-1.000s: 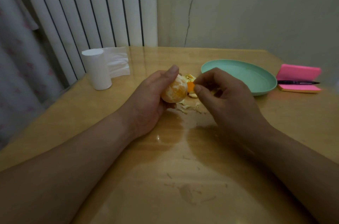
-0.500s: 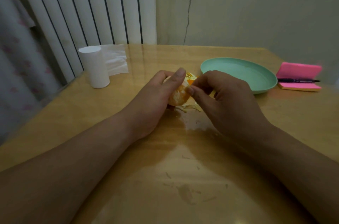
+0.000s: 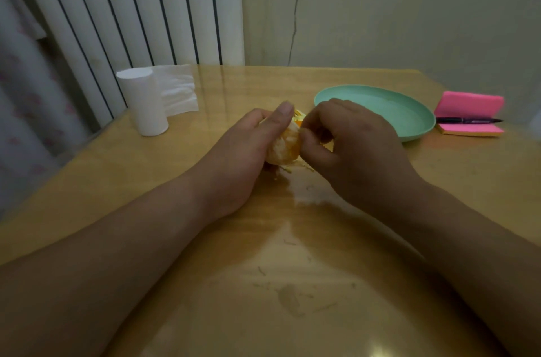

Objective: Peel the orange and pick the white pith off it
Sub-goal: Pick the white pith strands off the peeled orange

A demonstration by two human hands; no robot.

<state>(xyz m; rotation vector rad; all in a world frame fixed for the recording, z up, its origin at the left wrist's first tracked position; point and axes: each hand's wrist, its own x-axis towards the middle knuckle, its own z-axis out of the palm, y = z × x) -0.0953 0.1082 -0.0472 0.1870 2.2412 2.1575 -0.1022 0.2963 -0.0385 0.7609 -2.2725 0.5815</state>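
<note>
The peeled orange (image 3: 284, 147) is pale with white pith and sits just above the table's middle. My left hand (image 3: 248, 152) grips it from the left, thumb laid over its top. My right hand (image 3: 351, 149) is against the orange's right side, thumb and fingertips pinching at its surface; what they pinch is too small to make out. Scraps of peel and pith (image 3: 298, 166) lie on the table under and behind the orange, partly hidden by both hands.
A mint green plate (image 3: 409, 116) stands right of my hands. A pink sticky-note pad (image 3: 468, 108) with a black pen (image 3: 468, 120) lies at the far right. A white paper roll (image 3: 146, 105) stands at the back left. The wooden table (image 3: 278, 283) shows small crumbs near me.
My right hand has moved left from a short gap to touch the orange's right side. My left hand has kept its grip, thumb now over the top.
</note>
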